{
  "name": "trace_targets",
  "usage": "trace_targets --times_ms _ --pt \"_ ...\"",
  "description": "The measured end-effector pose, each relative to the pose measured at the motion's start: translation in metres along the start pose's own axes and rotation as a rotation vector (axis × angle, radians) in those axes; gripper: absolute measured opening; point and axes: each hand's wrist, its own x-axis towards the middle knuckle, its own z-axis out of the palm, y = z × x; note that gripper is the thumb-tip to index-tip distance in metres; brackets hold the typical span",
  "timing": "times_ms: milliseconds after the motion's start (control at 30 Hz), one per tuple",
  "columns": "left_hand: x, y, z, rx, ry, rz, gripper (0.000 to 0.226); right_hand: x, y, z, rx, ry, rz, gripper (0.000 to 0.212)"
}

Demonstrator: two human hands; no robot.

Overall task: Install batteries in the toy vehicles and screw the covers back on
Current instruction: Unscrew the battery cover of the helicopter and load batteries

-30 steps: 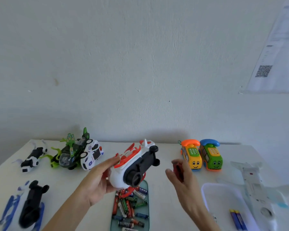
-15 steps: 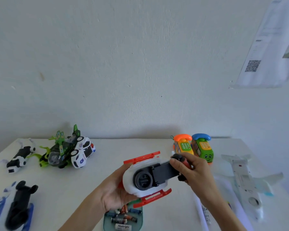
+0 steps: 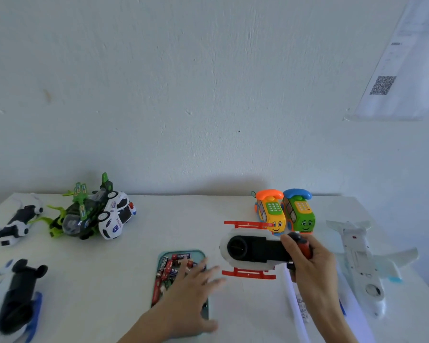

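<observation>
Spanning the whole lower view, a white counter [image 3: 159, 231] set against a pale wall carries the lot. Paper sheet with QR code [image 3: 404, 68], taped to the wall, upper right. White toy airplane [image 3: 357, 258], belly up, at the right edge. White-and-red toy helicopter [image 3: 250, 251], underside up with its black base and red skids showing, lying right of centre on the counter; right hand [image 3: 310, 261] has its grip curled round the tail end of it, together with a small red item that cannot be made out. Blue-and-black toy helicopter [image 3: 15, 298], underside up, lower left. Green toy aircraft [image 3: 77, 216] and white police car [image 3: 117, 215], touching one another, far left rear; black-and-white toy [image 3: 18, 221] beside them. Teal tray [image 3: 181, 253], centre front, holding loose batteries [image 3: 170, 267]. Left hand [image 3: 188, 290] over the tray, blurred, grip spread with fingers straight and holding nothing. Yellow phone car [image 3: 270, 211] and green phone car [image 3: 300, 211], side by side just behind the white-and-red toy helicopter. Clear tray edge [image 3: 292, 293] partly hidden under the right forearm.
</observation>
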Motion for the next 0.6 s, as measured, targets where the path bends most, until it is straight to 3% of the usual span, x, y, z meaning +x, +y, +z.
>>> trace_targets --times_ms 100,367,600 --pt "0.002 0.0 0.011 0.153 -0.164 0.039 0.09 0.003 0.004 0.002 -0.023 0.002 -0.011 0.012" --pt "0.0 -0.034 0.002 0.137 -0.15 -0.02 0.081 0.003 0.014 0.012 -0.057 -0.081 0.03 0.013" --pt "-0.007 -0.057 -0.007 0.138 -0.117 -0.127 0.09 -0.005 0.026 0.025 -0.073 -0.209 0.137 0.018"
